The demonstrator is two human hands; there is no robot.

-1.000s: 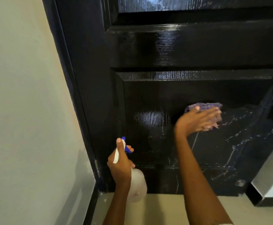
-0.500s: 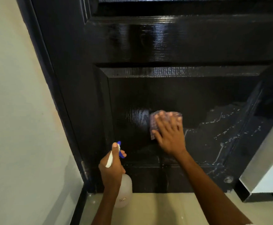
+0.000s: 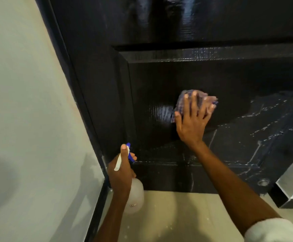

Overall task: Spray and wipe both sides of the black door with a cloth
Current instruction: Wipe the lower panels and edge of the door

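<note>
Your right hand [image 3: 192, 122] has slid the cloth [image 3: 194, 100] a little right and up across the door [image 3: 168, 81] since half a second ago, while your left hand [image 3: 120, 172] has stayed low near the frame [image 3: 83, 95]. Your right fingers lie spread and flat, pressing the cloth against the recessed lower panel. Your left hand grips the bottle [image 3: 134, 198], thumb up along its sprayer [image 3: 129, 152], just above the floor [image 3: 186, 219]. Wet streaks shine on the panel right of the cloth. A wall [image 3: 28, 110] stands left.
</note>
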